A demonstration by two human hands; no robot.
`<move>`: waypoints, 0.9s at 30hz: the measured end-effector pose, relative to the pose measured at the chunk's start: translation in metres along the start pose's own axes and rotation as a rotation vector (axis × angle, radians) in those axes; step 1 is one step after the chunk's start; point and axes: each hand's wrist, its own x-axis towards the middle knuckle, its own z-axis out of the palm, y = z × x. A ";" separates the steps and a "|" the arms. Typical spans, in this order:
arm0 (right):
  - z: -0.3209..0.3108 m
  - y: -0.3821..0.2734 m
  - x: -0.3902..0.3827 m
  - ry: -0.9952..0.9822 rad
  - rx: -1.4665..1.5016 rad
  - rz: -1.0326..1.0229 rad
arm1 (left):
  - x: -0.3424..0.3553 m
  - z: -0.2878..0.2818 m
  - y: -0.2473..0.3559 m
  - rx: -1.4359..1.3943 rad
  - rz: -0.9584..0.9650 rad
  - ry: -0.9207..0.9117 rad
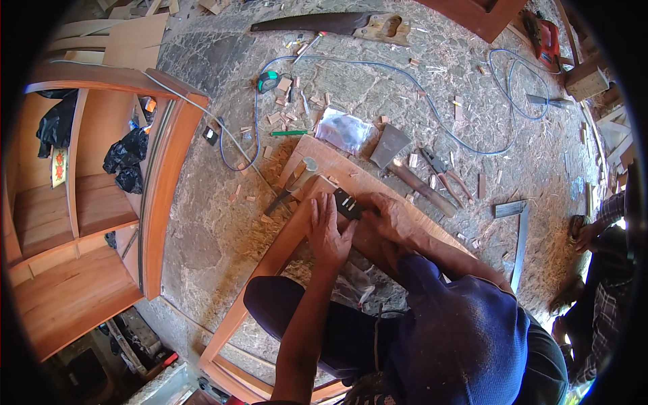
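Observation:
A wooden frame point(358, 177) lies across my lap, its corner pointing away from me. On it, between my hands, rests a small black rectangular plate point(347, 203) with pale marks. My left hand point(329, 233) lies on the wood at the plate's left, fingers stretched out and thumb near its lower edge. My right hand point(388, 217) is closed at the plate's right edge, fingers bent; whatever they grip is hidden. A tool with a rounded metal head point(309, 164) rests by the frame's corner. Just beyond lie a clear plastic bag point(344, 130) and a hatchet point(391, 144) with a wooden handle.
Pliers point(435, 162) and a try square point(520, 233) lie on the right. Farther off are a handsaw point(324, 25), tape measure point(268, 82), blue cable point(432, 104) and wood scraps. A wooden cabinet point(172, 196) stands left. Another person's sleeve point(611, 206) shows far right.

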 end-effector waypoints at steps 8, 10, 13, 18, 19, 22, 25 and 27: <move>-0.006 -0.037 -0.002 -0.251 -0.676 -0.177 | -0.002 -0.004 -0.003 0.046 0.020 0.010; -0.005 -0.040 -0.001 -0.264 -0.749 -0.192 | -0.002 -0.004 -0.004 0.019 0.017 -0.006; -0.001 -0.034 -0.003 -0.277 -0.776 -0.222 | -0.001 -0.006 -0.004 -0.013 0.026 -0.018; 0.002 -0.031 -0.005 -0.210 -0.772 -0.274 | 0.000 -0.010 -0.002 -0.025 0.022 -0.046; 0.003 -0.033 -0.005 -0.210 -0.776 -0.276 | 0.000 -0.012 -0.001 -0.021 0.021 -0.048; 0.001 -0.038 -0.006 -0.191 -0.818 -0.299 | 0.001 -0.013 0.001 0.020 0.025 -0.072; -0.002 -0.038 0.000 -0.171 -0.895 -0.363 | 0.003 -0.015 0.003 0.051 0.024 -0.086; -0.007 -0.042 0.003 -0.231 -0.894 -0.383 | 0.000 -0.015 0.002 0.060 0.027 -0.077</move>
